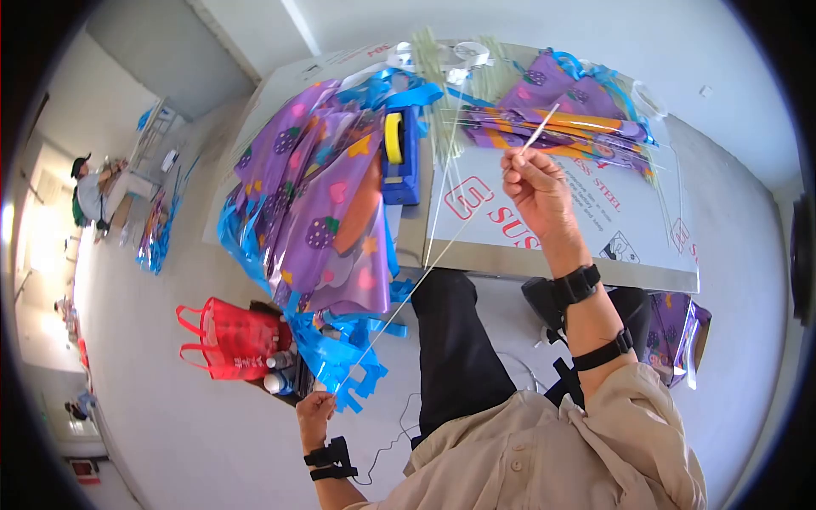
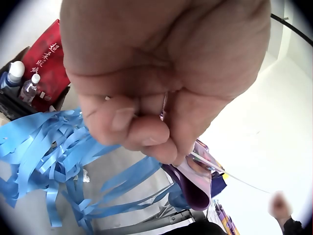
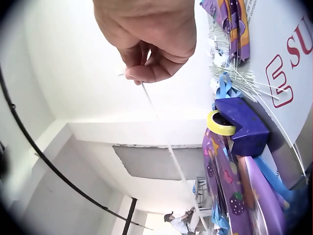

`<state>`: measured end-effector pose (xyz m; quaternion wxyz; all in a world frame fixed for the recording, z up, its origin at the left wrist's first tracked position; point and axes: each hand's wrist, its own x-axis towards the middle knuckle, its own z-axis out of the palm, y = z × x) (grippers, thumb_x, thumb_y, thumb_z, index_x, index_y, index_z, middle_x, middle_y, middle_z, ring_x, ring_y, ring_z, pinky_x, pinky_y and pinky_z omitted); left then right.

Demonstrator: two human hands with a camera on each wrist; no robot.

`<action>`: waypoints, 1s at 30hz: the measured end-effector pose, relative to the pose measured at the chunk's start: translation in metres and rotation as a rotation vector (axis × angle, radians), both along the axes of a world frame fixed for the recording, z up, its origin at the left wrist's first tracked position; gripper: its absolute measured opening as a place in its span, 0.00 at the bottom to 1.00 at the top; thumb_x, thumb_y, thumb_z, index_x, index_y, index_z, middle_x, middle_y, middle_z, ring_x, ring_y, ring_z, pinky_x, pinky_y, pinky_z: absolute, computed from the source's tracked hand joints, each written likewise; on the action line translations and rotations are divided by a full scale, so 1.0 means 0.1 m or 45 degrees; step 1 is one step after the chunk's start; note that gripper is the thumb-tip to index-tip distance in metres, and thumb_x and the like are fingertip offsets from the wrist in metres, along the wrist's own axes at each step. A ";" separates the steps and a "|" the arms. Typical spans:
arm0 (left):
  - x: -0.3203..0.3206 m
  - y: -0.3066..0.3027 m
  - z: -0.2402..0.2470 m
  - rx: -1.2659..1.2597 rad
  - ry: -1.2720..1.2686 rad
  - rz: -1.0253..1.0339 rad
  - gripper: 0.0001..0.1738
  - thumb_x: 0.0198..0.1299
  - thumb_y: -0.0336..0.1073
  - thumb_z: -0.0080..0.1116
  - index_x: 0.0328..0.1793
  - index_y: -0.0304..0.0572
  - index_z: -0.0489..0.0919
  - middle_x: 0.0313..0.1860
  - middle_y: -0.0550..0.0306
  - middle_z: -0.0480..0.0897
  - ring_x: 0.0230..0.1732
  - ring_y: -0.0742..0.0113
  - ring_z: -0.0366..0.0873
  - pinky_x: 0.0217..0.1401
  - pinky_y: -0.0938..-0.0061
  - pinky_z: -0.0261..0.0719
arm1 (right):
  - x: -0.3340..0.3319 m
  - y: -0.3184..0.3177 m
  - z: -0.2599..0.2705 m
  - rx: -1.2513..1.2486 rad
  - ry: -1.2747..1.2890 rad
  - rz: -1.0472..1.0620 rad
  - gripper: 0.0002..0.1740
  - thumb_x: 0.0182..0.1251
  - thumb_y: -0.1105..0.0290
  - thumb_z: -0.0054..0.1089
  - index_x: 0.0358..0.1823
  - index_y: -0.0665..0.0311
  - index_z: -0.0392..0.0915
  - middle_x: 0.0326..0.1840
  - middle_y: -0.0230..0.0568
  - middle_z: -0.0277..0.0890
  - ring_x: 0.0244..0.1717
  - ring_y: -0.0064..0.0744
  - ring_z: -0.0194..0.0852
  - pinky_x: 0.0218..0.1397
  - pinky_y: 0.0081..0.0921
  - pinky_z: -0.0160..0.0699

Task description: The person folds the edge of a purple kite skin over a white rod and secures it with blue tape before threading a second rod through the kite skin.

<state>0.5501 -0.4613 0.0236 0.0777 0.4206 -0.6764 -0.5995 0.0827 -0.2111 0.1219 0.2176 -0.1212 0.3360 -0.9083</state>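
Observation:
A long, thin white strand (image 1: pixel 380 332) runs straight between the two hands, slanting across the front of the body. Low at the left, the left hand (image 1: pixel 316 410) pinches one end between thumb and curled fingers. Raised over the table, the right hand (image 1: pixel 539 189) pinches the other end, and a short pale piece sticks up past its fingertips. Between the hands lies purple printed plastic film (image 1: pixel 340 200) in a folded heap, with blue ribbon strips (image 1: pixel 344 344) hanging off the table's front beside the left hand.
A blue tape dispenser (image 1: pixel 401 174) with yellow tape stands on the board-covered table (image 1: pixel 484 255). Behind it lie thin pale sticks (image 1: pixel 435 93) and more folded purple film (image 1: pixel 586 127). A red bag (image 1: pixel 225 340) and bottles (image 1: pixel 276 382) stand at the left; another person (image 1: pixel 106 183) sits farther off.

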 end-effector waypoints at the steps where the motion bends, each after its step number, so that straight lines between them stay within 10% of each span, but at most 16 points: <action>1: -0.05 0.01 0.03 0.001 0.003 -0.025 0.04 0.58 0.27 0.57 0.33 0.33 0.79 0.22 0.60 0.77 0.19 0.79 0.68 0.21 0.84 0.62 | 0.00 -0.01 0.00 0.001 0.003 -0.025 0.03 0.66 0.76 0.58 0.37 0.67 0.79 0.34 0.41 0.77 0.29 0.21 0.73 0.29 0.17 0.73; 11: -1.03 0.16 0.44 0.129 0.438 -0.043 0.05 0.65 0.25 0.49 0.36 0.35 0.77 0.18 0.65 0.68 0.15 0.82 0.59 0.16 0.84 0.55 | 0.22 -0.22 -0.04 0.474 0.084 0.227 0.17 0.69 0.71 0.55 0.56 0.72 0.73 0.45 0.44 0.80 0.36 0.27 0.80 0.38 0.20 0.80; 16: -1.60 -0.20 0.84 0.011 0.584 0.195 0.06 0.67 0.29 0.49 0.38 0.36 0.74 0.19 0.66 0.67 0.16 0.83 0.58 0.16 0.85 0.54 | 0.38 -0.14 -0.59 0.962 -0.050 0.223 0.11 0.65 0.70 0.58 0.41 0.72 0.80 0.34 0.40 0.81 0.33 0.25 0.79 0.36 0.19 0.78; 19: -1.82 -0.64 0.97 -0.161 0.568 0.254 0.06 0.68 0.32 0.50 0.40 0.37 0.75 0.21 0.67 0.66 0.17 0.83 0.57 0.17 0.87 0.53 | 0.40 -0.01 -1.16 1.270 0.012 0.135 0.08 0.60 0.74 0.59 0.37 0.71 0.81 0.30 0.41 0.81 0.31 0.25 0.79 0.32 0.21 0.75; 24: -2.24 -2.14 0.56 -0.237 0.434 0.664 0.06 0.63 0.35 0.58 0.40 0.40 0.78 0.21 0.66 0.68 0.15 0.82 0.59 0.13 0.84 0.52 | 0.42 0.13 -1.57 1.640 1.018 -0.580 0.06 0.54 0.76 0.58 0.34 0.61 0.77 0.30 0.43 0.76 0.30 0.43 0.77 0.33 0.36 0.74; 30: -2.46 -3.94 -0.07 -0.932 0.114 0.786 0.02 0.55 0.27 0.59 0.33 0.42 0.81 0.18 0.64 0.71 0.14 0.76 0.62 0.10 0.78 0.53 | 0.37 0.02 -1.43 1.829 1.268 -0.541 0.05 0.56 0.75 0.58 0.33 0.58 0.73 0.32 0.39 0.72 0.32 0.46 0.75 0.33 0.43 0.72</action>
